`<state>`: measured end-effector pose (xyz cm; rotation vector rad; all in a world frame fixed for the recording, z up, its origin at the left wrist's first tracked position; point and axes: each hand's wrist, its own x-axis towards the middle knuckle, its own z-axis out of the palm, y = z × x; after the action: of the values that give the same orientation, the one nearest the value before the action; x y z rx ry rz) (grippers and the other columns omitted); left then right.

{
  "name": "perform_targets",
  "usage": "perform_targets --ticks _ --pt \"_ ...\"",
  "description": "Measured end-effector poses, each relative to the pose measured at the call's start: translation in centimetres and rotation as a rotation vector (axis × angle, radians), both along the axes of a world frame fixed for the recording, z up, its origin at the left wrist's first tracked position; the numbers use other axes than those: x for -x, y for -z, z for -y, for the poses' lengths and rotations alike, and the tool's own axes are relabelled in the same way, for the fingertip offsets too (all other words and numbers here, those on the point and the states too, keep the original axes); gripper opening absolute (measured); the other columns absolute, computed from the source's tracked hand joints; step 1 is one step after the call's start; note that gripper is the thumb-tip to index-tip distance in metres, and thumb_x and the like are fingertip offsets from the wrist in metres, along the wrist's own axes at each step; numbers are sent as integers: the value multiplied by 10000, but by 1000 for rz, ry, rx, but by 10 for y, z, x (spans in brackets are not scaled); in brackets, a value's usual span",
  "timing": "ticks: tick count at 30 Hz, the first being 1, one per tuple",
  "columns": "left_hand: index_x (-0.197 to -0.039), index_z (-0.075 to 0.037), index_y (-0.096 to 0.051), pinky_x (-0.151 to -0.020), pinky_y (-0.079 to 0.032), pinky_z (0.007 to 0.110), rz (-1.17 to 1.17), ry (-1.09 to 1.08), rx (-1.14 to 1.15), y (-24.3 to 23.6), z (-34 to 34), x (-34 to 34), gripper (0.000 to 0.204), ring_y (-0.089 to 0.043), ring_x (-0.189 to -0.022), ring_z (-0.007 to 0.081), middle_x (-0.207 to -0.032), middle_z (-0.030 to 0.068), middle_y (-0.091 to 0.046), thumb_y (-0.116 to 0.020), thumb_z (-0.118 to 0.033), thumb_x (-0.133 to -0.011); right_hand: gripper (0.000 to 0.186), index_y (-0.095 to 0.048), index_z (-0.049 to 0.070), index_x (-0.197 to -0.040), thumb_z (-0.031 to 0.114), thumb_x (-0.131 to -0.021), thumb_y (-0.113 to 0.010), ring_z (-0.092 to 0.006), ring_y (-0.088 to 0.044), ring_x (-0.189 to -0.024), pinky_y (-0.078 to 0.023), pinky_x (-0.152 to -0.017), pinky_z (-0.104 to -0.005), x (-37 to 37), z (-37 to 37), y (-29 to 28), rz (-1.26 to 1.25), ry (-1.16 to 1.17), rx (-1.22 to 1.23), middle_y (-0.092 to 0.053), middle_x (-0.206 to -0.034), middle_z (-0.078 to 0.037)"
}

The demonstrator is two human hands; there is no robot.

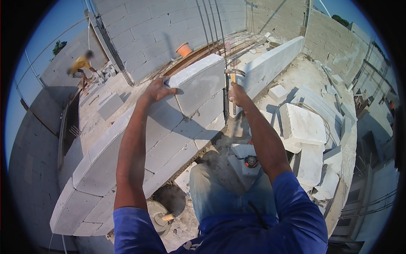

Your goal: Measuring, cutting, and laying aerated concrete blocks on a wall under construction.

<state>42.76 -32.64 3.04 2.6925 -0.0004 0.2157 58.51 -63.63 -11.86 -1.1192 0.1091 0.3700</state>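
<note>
A low wall (165, 122) of pale grey blocks crosses in front of me. My left hand (158, 90) lies on its top edge with thumb and fingers apart, beside the joint of an upper block (201, 80). Some of its fingertips are hidden behind the edge. In my right hand (238, 95) is a hammer (234, 78), its wooden handle upright and its dark head at the top. It is by the end of that block, where dark steel bars (225, 103) stand in a gap before the farther wall section (270, 63).
Cut white blocks (302, 122) are piled at right. A tape measure (251, 161) rests on a block by my knees. Below my left arm a wooden-handled tool (168, 216) lies low. Beyond the wall are an orange bucket (184, 49) and a person in yellow (80, 65).
</note>
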Motion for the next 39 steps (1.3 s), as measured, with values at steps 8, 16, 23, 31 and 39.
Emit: perform_targets --ticks 8,16,23,31,39 --pt "-1130 32 -686 -876 -520 401 57 -3 -10 1 4 3 803 -674 -975 328 -1035 209 -706 -833 -547 -594 338 -415 133 -786 369 -1014 -500 -106 -333 -411 -281 -349 -266 10 7 -7 45 -7 91 -355 -571 34" --pt "-987 92 -677 -822 -527 414 53 -8 -58 6 -4 -7 779 -677 -897 339 -957 241 -698 -824 -570 -603 352 -418 147 -766 375 -1027 -484 -107 -327 -408 -280 -362 -294 8 4 -8 74 -73 71 -356 -562 31" --pt "-1083 97 -663 -798 -545 389 47 -22 -95 11 -8 -6 736 -702 -843 312 -936 230 -712 -810 -468 -635 346 -459 124 -781 371 -1020 -505 -120 -356 -430 -304 -386 -307 16 2 -13 106 -21 186 -380 -575 27" --pt "-1149 70 -662 -853 -531 391 -2 1 -56 10 -12 -9 809 -692 -938 323 -1021 226 -709 -808 -545 -644 317 -476 106 -839 367 -1016 -515 -122 -371 -437 -318 -389 -311 10 0 2 135 5 169 -399 -595 14" --pt "-1356 10 -589 -1087 -405 441 -159 -70 104 -19 9 15 881 -566 -1252 349 -1329 259 -601 -556 -695 -829 322 -441 129 -831 380 -1027 -484 -100 -329 -444 -262 -370 -258 4 15 26 -3 29 -158 -355 -623 29"
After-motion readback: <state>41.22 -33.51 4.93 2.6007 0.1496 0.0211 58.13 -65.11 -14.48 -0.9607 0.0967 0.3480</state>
